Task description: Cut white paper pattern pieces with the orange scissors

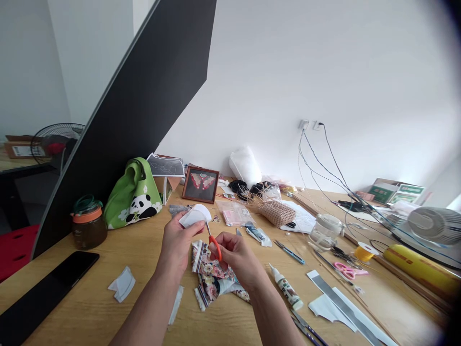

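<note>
My left hand (177, 242) pinches a small white piece of paper or fabric (195, 215) and holds it up above the wooden table (108, 259). My right hand (234, 254) grips small orange-handled scissors (213, 240), whose blades point up at the lower edge of the white piece. Under both hands lie scraps of floral patterned fabric (211, 276).
A black phone (46, 288) and white scraps (122, 283) lie at the left. A brown jar (88, 223), a green panda bag (135, 197) and a framed picture (200, 184) stand behind. A glue bottle (287, 287), tweezers (290, 252), a glass jar (325, 231), pink scissors (346, 270) and a fan (432, 228) are at the right.
</note>
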Action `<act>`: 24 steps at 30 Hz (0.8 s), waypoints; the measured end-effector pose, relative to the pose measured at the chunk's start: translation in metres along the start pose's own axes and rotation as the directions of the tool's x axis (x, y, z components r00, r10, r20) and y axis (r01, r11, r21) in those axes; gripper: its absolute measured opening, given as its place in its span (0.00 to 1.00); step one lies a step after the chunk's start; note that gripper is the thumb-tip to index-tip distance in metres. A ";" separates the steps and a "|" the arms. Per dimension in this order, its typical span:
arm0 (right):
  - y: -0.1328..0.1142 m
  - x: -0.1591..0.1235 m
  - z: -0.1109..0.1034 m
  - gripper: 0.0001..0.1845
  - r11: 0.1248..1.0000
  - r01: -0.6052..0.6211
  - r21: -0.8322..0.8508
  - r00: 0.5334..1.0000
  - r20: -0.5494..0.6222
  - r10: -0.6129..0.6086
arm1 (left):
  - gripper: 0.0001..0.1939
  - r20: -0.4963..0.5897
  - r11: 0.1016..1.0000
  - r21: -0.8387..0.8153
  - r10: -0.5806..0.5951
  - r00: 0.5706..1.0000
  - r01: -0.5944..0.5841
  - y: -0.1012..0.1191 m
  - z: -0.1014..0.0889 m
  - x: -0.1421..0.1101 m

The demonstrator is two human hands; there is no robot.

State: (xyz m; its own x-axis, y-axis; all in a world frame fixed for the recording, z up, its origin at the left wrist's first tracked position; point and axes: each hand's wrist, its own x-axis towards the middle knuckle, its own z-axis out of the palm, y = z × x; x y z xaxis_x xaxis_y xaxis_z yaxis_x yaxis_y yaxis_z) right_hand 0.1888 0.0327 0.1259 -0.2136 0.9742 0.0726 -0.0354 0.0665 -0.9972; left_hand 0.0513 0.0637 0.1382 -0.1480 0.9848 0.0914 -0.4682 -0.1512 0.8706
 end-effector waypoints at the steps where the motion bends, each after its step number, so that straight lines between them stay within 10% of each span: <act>1: 0.000 0.000 0.000 0.22 1.000 -0.001 -0.001 1.000 -0.003 0.001 | 0.19 0.002 1.000 0.001 -0.001 1.000 0.001 0.000 0.000 0.000; 24: 0.001 0.000 -0.004 0.19 1.000 -0.006 -0.019 1.000 0.025 0.007 | 0.23 0.011 1.000 0.018 -0.022 1.000 0.022 0.005 -0.001 0.000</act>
State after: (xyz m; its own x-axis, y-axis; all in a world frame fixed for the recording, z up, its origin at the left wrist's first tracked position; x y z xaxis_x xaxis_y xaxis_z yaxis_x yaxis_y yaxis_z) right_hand 0.1930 0.0339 0.1246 -0.2378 0.9691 0.0662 -0.0160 0.0642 -0.9978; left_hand 0.0483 0.0628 0.1418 -0.1283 0.9887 0.0772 -0.4558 -0.1280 0.8809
